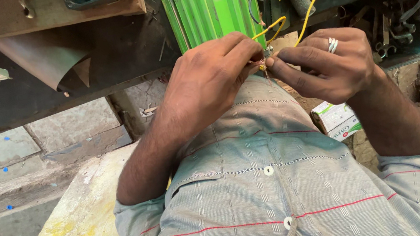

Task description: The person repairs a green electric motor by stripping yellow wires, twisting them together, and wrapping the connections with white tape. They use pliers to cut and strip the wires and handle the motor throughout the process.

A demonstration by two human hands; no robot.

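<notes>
Hands (263,64) pinched together on yellow wires (276,24), wire ends hidden between fingertips.

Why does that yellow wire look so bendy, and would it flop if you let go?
The yellow wire curves in loose loops, so it is probably thin and floppy, though it seems to keep some bend. It looks light: the left hand and right hand pinch it with fingertips only. Its bare end looks delicate and may fray.
</notes>
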